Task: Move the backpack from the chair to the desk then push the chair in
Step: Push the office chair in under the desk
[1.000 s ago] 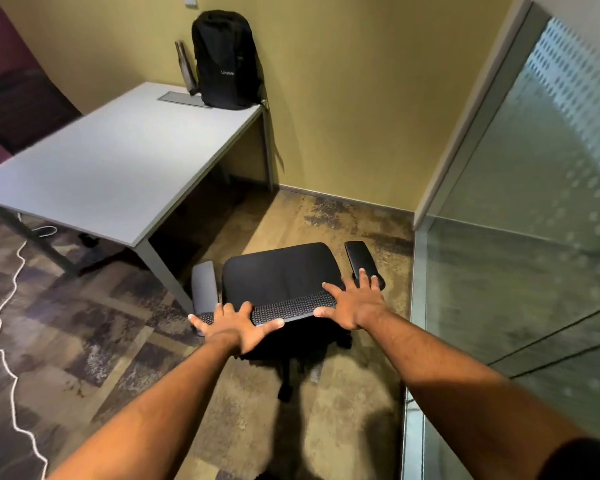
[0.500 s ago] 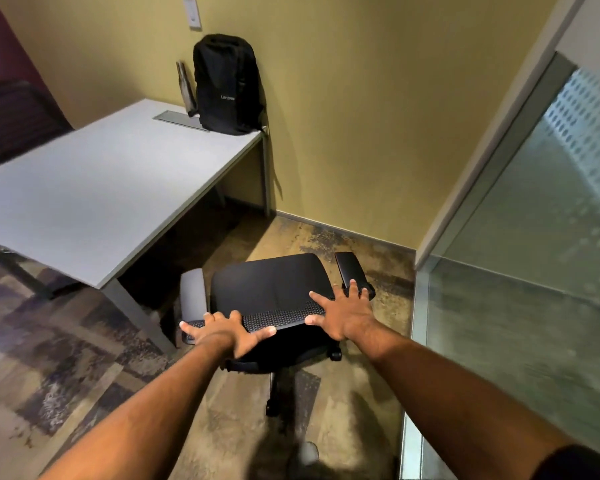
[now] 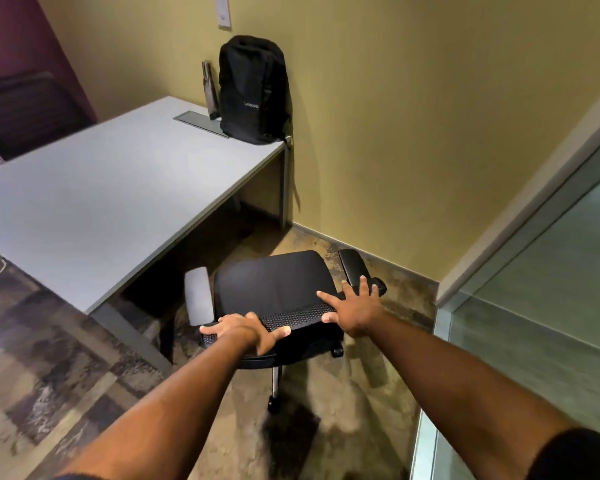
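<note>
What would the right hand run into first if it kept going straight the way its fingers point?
The right hand lies flat on the chair's backrest top, fingers aimed forward. Its fingertips already reach the right armrest, so that comes first; beyond it, likely the yellow wall, though depth is hard to judge.

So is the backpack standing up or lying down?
Standing up. The backpack sits upright on the desk, leaning against the wall beside a bottle.
</note>
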Available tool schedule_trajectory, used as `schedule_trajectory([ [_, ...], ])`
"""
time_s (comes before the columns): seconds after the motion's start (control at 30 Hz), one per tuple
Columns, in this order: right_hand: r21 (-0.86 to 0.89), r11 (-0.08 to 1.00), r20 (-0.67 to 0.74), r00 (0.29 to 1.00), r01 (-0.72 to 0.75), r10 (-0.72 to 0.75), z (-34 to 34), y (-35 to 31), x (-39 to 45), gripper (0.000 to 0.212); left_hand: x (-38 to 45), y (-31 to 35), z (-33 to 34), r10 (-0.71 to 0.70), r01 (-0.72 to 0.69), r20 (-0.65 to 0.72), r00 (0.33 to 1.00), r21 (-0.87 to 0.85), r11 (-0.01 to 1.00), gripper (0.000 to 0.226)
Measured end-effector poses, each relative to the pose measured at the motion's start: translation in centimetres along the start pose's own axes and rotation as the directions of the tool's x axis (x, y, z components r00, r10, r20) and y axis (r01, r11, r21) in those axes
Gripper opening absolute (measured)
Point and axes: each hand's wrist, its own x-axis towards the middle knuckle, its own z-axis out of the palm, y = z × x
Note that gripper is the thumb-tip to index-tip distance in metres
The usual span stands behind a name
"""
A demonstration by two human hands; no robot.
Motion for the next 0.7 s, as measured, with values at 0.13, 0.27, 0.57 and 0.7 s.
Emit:
schedule_trajectory([
  [0.13, -0.017, 0.999, -0.008, 0.999, 0.049, -0.050, -1.9, 2.2, 3.6, 0.066, 1.7, 2.0, -2.2, -0.030, 0.030, 0.022, 0.999, -0.018, 0.999, 0.113],
  [0.27, -0.057, 0.990, -0.001, 0.992, 0.126, -0.126, -4.7, 4.4, 7.6, 0.066, 3.9, 4.2, -4.7, -0.063, 0.066, 0.057, 0.996, -0.059, 0.996, 0.117],
  [0.57, -0.212, 0.932, -0.056, 0.949, 0.293, -0.311, -9.9, 9.4, 16.5, 0.064, 8.0, 10.0, -9.1, -0.214, 0.215, 0.026, 0.976, -0.225, 0.951, 0.121],
  [0.7, -0.243, 0.907, -0.080, 0.925, 0.344, -0.372, -12.0, 11.2, 20.5, 0.063, 10.0, 12.0, -11.1, -0.269, 0.258, -0.001, 0.963, -0.281, 0.924, 0.119],
])
